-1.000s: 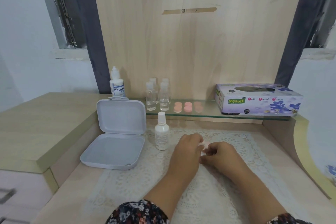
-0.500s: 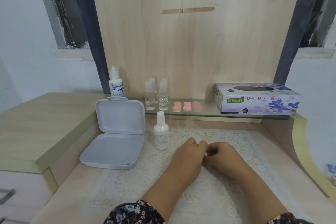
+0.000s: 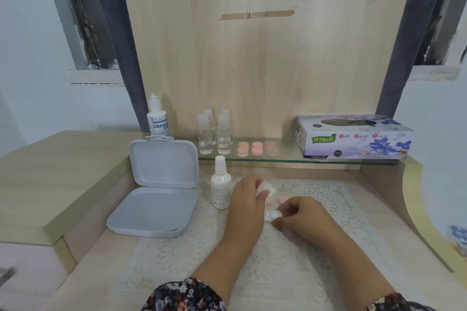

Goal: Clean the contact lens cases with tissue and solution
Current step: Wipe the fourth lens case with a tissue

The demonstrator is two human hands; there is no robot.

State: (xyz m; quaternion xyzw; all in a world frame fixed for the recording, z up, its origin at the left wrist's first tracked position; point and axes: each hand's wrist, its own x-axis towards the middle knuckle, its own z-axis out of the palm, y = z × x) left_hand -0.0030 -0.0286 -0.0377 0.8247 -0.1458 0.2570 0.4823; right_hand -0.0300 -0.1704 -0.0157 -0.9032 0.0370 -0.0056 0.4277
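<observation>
From the head view, the left hand (image 3: 249, 199) pinched a wad of tissue (image 3: 266, 187), while the right hand (image 3: 302, 213) pinched a clear lens case (image 3: 273, 215) on the lace mat (image 3: 328, 199). The case looked light, stiff and probably slippery, best gripped by its rim.

Left sleeve (image 3: 184, 295): dark fabric with a small floral print in red, white and pale blue; it ends below the elbow, forearm bare.
Right sleeve (image 3: 396, 304): same dark floral print, only a strip showing.
Left hand (image 3: 249, 206): bare; no ring, watch or glove visible.
Right hand (image 3: 307, 218): bare; no ring, watch or glove visible.
</observation>
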